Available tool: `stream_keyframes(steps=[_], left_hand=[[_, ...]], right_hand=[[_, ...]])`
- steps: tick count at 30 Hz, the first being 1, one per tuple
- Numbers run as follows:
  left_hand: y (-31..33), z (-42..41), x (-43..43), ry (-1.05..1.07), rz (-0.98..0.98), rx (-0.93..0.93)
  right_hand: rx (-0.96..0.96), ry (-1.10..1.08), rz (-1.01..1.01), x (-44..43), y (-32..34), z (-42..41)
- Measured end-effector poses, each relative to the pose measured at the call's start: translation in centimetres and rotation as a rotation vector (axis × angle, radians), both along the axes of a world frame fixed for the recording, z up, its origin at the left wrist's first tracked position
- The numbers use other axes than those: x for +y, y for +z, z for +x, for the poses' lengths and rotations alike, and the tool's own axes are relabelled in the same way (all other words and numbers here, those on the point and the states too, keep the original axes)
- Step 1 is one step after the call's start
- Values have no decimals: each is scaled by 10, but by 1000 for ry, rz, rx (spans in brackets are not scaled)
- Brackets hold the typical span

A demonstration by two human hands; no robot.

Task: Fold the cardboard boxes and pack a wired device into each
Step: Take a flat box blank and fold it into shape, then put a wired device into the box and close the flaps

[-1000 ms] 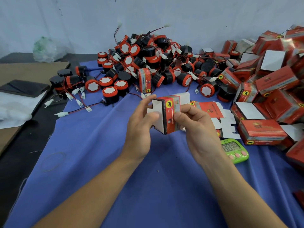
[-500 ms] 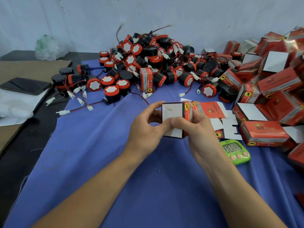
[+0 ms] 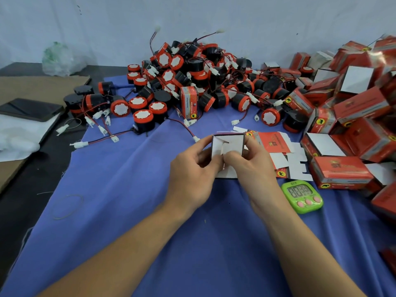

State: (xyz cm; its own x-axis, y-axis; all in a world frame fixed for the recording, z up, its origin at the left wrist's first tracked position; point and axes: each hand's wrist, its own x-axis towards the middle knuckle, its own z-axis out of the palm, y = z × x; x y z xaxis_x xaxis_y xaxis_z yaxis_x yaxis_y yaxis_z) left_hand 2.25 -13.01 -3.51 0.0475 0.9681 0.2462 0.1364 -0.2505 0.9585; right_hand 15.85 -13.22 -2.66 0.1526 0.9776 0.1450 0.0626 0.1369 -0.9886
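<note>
1. Cardboard box (image 3: 228, 145): centre of frame, held above the blue cloth on the desk (image 3: 128, 189). White flapped end faces me; long axis runs away from me.
2. Handling, my judgement: light, thin card, creases easily; grip the side walls, press only on flaps.
3. My left hand (image 3: 192, 170): fingers closed on the box's left wall.
4. My right hand (image 3: 252, 166): closed on the right wall, thumb tucking a flap.
5. Wired devices (image 3: 192, 82): heaped at upper centre, well apart.

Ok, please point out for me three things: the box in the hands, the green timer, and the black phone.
box (image 3: 232, 143): head view, on its white end flaps.
green timer (image 3: 302, 199): head view, between display and buttons.
black phone (image 3: 30, 109): head view, middle of its dark screen.
</note>
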Motion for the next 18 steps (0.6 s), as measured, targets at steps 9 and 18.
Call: stream_keyframes(steps=[9, 18], left_hand=[[3, -7, 1, 4, 74, 52], [2, -5, -2, 41, 81, 97]], right_hand=[[-173, 149, -30, -1, -2, 3], [256, 333, -37, -7, 17, 16]])
